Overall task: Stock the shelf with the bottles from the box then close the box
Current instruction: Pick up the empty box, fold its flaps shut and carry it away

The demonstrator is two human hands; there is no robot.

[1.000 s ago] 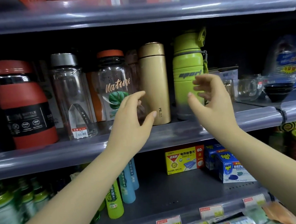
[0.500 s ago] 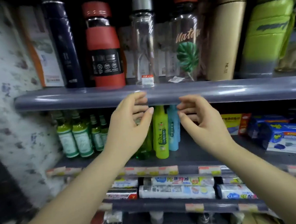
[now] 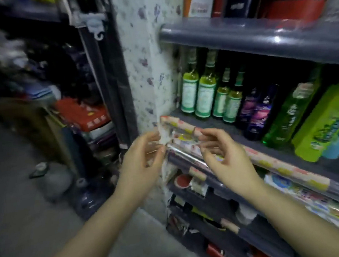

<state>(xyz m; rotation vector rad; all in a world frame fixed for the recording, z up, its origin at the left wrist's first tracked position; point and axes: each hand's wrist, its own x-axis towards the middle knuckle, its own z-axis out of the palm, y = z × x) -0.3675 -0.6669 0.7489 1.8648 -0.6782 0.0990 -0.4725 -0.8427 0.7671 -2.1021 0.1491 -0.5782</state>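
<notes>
Both hands are empty and loosely open — left hand and right hand hang before the shelf edge. The box is out of view; best to look down, find it, then grasp one bottle firmly around its body.

Speckled wall pillar, red box on cluttered stack, grey floor
</notes>
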